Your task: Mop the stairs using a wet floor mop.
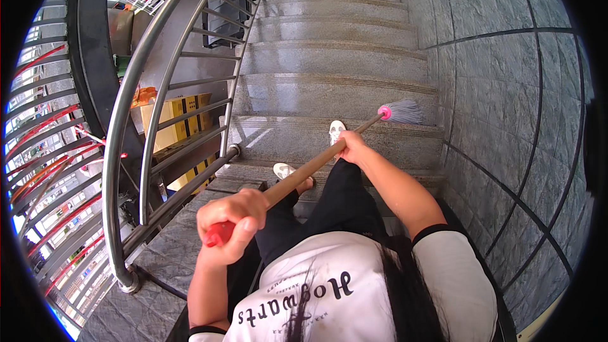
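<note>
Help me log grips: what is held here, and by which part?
A broom or mop: left hand on the handle's red end, right hand farther along, toward the pink collar.

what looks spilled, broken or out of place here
Nothing clearly stands out. The wooden-handled, pink-collared broom looks intact; the grey stone steps shine at left, but I cannot tell whether from water or reflected light.

Left fingers [221, 211] partly hide the pole's red end [218, 234].
</note>
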Action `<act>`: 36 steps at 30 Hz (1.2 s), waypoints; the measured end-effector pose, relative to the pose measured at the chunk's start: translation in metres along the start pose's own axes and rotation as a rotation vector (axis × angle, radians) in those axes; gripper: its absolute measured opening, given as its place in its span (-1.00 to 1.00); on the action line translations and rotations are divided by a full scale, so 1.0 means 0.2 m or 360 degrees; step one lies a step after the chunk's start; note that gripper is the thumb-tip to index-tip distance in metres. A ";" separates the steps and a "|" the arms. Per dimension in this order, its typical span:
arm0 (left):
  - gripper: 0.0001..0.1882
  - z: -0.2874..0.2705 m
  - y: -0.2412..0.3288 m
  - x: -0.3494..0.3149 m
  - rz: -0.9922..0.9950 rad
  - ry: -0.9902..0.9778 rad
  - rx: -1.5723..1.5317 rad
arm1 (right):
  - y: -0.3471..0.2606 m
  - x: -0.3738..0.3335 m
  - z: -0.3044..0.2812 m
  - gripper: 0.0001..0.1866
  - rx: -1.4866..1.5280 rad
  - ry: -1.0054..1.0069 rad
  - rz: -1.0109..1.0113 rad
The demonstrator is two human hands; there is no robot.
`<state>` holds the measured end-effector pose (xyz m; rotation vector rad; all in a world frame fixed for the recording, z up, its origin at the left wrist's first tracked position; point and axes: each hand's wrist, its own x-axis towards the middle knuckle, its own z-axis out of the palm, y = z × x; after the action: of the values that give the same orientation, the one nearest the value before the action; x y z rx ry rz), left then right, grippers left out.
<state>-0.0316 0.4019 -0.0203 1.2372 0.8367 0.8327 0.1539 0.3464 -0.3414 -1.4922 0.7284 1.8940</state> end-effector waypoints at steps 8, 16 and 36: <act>-0.75 0.00 0.38 -0.02 0.0047 -0.0155 0.0811 | 0.47 0.10 0.91 -0.92 0.0218 -0.0817 0.0459; -0.73 0.02 0.47 -0.16 0.0093 -0.0033 0.1099 | 0.62 -0.02 1.14 -0.82 0.0436 -0.1275 0.0630; -0.73 -0.02 -0.05 -0.13 0.0031 -0.0112 -0.0142 | 0.05 -0.32 0.03 -0.90 0.0133 -0.0096 -0.0049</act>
<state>-0.0459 0.3789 -0.0286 1.1907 0.7244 0.8291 0.1539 0.3372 -0.2775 -1.3813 0.7430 1.8545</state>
